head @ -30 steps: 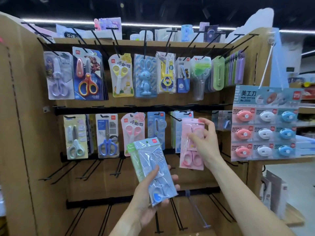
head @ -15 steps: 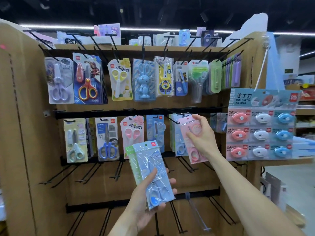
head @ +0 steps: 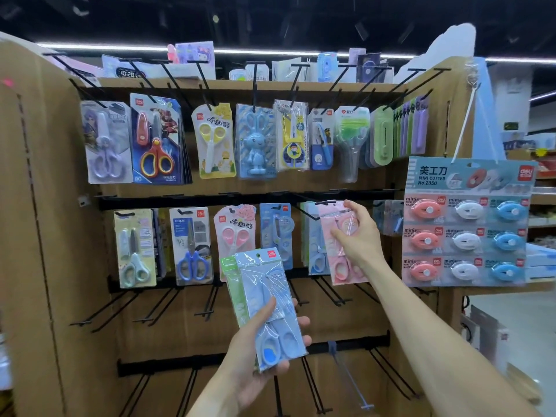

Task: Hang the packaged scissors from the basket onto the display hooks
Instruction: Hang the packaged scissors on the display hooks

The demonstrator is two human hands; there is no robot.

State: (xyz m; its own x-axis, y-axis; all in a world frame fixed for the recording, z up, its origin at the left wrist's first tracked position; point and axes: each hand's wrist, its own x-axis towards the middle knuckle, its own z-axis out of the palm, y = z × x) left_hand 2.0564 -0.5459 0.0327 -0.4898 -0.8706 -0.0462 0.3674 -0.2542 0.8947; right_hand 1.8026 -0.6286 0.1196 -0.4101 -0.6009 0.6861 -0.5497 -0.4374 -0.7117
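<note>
At the middle rail of the display rack, my right hand pinches the pink scissors pack, its top edge right at a hook. Lower down, my left hand grips the blue scissors pack, a green pack tucked behind.

A stationery shop is shown. Rows of packaged scissors are hung on black hooks across a brown display board. A card of mini cutters is displayed alongside, and further stocked shelves are seen behind.
</note>
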